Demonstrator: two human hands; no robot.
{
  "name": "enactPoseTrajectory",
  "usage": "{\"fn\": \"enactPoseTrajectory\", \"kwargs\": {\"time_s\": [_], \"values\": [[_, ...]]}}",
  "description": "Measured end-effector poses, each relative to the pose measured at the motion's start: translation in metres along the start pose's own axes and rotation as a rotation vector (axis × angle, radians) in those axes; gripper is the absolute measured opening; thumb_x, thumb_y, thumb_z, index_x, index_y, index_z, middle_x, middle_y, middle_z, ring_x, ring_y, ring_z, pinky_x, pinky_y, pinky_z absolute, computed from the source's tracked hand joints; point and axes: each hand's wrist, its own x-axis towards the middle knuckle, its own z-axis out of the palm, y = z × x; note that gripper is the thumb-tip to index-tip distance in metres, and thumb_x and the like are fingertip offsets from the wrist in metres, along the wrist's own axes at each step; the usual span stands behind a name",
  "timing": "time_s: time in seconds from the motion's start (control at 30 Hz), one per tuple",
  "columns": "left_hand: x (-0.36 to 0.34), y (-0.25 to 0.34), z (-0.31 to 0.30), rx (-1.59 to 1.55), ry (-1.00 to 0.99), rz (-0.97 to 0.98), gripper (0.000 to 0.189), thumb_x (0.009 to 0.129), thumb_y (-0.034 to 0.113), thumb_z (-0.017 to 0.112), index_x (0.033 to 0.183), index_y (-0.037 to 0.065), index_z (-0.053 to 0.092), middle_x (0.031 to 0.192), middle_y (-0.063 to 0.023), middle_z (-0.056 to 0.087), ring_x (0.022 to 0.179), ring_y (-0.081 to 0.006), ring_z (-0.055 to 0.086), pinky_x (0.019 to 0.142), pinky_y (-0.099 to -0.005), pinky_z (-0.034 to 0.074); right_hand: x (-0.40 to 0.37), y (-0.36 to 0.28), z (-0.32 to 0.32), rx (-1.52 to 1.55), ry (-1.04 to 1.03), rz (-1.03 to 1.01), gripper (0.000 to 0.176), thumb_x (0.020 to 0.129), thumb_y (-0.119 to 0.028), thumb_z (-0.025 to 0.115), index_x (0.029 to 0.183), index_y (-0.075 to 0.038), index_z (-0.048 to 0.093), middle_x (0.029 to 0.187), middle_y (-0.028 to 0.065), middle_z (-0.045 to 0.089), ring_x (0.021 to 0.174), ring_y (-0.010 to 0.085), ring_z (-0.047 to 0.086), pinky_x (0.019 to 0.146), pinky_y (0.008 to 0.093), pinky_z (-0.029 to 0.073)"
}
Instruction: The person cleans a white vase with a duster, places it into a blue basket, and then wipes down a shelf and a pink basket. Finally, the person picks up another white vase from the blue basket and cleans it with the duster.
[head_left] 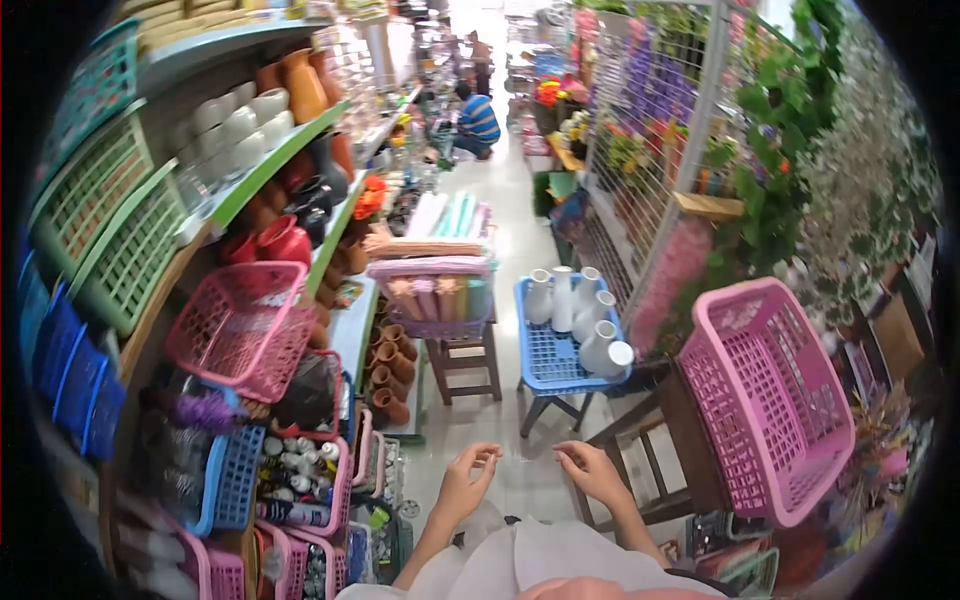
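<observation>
My left hand (467, 480) is held in the air in front of my body. Its fingers are loosely curved and slightly apart, with nothing in them. My right hand (596, 473) faces it across a gap, also empty, its fingers bent inward but not closed. Ahead of the right hand, several white vases (563, 300) are gathered along the back and right side of a blue plastic basket (550, 368) on a dark stool. A pink plastic basket (765, 400) rests on a wooden stool (690, 440) to the right of that hand. Neither hand touches these things.
Shelves on the left hold clay pots (390, 365), red vases (285, 240) and a pink basket (240, 325). A purple basket (440, 315) of wrapped bundles stands on a stool ahead. Metal grid racks (650, 120) with artificial flowers line the right. A person (477, 122) crouches farther down the aisle.
</observation>
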Motion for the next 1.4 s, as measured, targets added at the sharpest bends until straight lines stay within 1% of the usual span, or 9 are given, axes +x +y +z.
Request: {"fn": "enactPoseTrajectory", "kwargs": {"time_s": [0.2,0.6,0.7,0.77,0.87,0.9,1.07,1.2,1.4], "values": [[0.065,-0.009,0.052,0.004,-0.303,-0.024,0.019,0.091,0.012,0.056,0.108,0.003,0.058,0.099,-0.0090,0.066,0.090,-0.0189,0.064,0.079,-0.0312,0.050,-0.001,0.033,-0.025,-0.128,-0.015,0.189,0.032,0.091,-0.031,0.053,0.113,-0.010,0.061,0.103,0.0100,0.065,0.085,0.0228,0.064,0.075,0.0326,0.048],[0.258,-0.119,0.157,0.089,-0.593,-0.136,0.022,0.090,0.013,0.056,0.109,0.002,0.058,0.099,-0.0118,0.066,0.090,-0.0202,0.064,0.080,-0.0316,0.049,0.136,0.136,-0.041,0.116,0.281,0.357,0.026,0.087,-0.017,0.061,0.109,-0.004,0.061,0.102,0.0124,0.059,0.090,0.0231,0.062,0.073,0.0307,0.049],[0.318,-0.166,0.194,0.227,-0.571,-0.006,0.040,0.078,0.017,0.067,0.112,0.000,0.054,0.108,-0.0194,0.059,0.101,-0.0336,0.057,0.087,-0.0419,0.045,0.208,0.144,-0.054,-0.042,0.431,0.238,0.031,0.085,-0.016,0.062,0.112,-0.003,0.058,0.112,0.0143,0.055,0.099,0.0263,0.058,0.080,0.0336,0.048],[0.353,-0.196,0.221,0.295,-0.584,0.101,0.050,0.074,0.019,0.070,0.116,-0.001,0.051,0.113,-0.0201,0.056,0.105,-0.0350,0.054,0.089,-0.0431,0.044,0.252,0.155,-0.063,-0.265,0.574,0.175,0.045,0.080,-0.014,0.067,0.120,-0.003,0.052,0.122,0.0167,0.048,0.108,0.0329,0.052,0.088,0.0386,0.044],[0.389,-0.220,0.254,0.421,-0.648,0.181,0.069,0.066,0.023,0.076,0.123,-0.001,0.044,0.120,-0.0206,0.050,0.110,-0.0375,0.049,0.092,-0.0450,0.042,0.299,0.171,-0.077,-0.451,0.588,0.337,0.064,0.072,-0.014,0.074,0.128,-0.004,0.044,0.123,0.0178,0.046,0.115,0.0361,0.048,0.094,0.0419,0.041],[0.397,-0.227,0.263,0.476,-0.698,0.158,0.079,0.062,0.025,0.079,0.127,0.000,0.041,0.122,-0.0204,0.048,0.111,-0.0387,0.047,0.093,-0.0458,0.041,0.307,0.183,-0.078,-0.505,0.568,0.370,0.073,0.067,-0.015,0.077,0.130,-0.006,0.041,0.124,0.0177,0.046,0.112,0.0379,0.050,0.093,0.0440,0.042],[0.392,-0.269,0.288,0.464,-0.719,0.119,0.085,0.056,0.025,0.082,0.127,0.002,0.041,0.123,-0.0188,0.047,0.111,-0.0395,0.046,0.094,-0.0457,0.041,0.319,0.216,-0.071,-0.584,0.393,0.609,0.071,0.063,-0.017,0.078,0.125,-0.007,0.046,0.120,0.0169,0.051,0.102,0.0377,0.057,0.091,0.0434,0.043],[0.384,-0.261,0.275,0.408,-0.778,0.026,0.087,0.056,0.024,0.082,0.129,0.004,0.039,0.125,-0.0192,0.045,0.114,-0.0402,0.044,0.095,-0.0475,0.040,0.315,0.211,-0.071,-0.546,0.388,0.483,0.065,0.062,-0.018,0.078,0.120,-0.007,0.049,0.110,0.0158,0.057,0.102,0.0352,0.057,0.089,0.0429,0.044],[0.367,-0.221,0.225,0.286,-0.503,0.157,0.098,0.052,0.020,0.084,0.134,0.005,0.033,0.134,-0.0186,0.040,0.122,-0.0399,0.038,0.103,-0.0481,0.033,0.300,0.152,-0.068,-0.252,0.528,0.239,0.066,0.061,-0.014,0.077,0.120,-0.004,0.050,0.113,0.0168,0.057,0.108,0.0346,0.054,0.093,0.0410,0.042]]}}
